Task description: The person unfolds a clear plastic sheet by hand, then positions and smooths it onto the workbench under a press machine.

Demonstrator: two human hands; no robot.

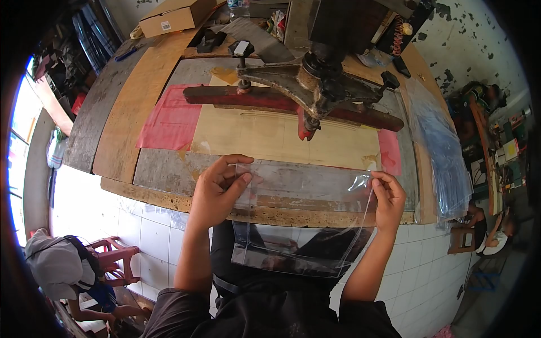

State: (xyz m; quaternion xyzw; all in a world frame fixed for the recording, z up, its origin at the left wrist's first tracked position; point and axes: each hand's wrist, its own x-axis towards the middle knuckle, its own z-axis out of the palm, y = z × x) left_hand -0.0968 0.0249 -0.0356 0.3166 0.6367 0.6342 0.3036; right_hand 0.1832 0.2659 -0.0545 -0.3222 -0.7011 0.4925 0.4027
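Observation:
A clear plastic sheet (304, 225) hangs between my two hands, over the front edge of the workbench and my lap. My left hand (220, 188) pinches its upper left corner between thumb and fingers. At the upper right corner, my right hand (389, 197) pinches it in the same way. Just beyond the hands lies a cream-coloured board (270, 138) with pink sheets (172, 115) at its sides. A red and black metal press head (318, 96) stands over that board.
Stacked clear plastic (442, 152) lies along the bench's right side. A cardboard box (172, 18) and a blue pen (125, 54) are at the back left. One person (62, 265) is low at the left beside a red stool (115, 259); other people are at the far right.

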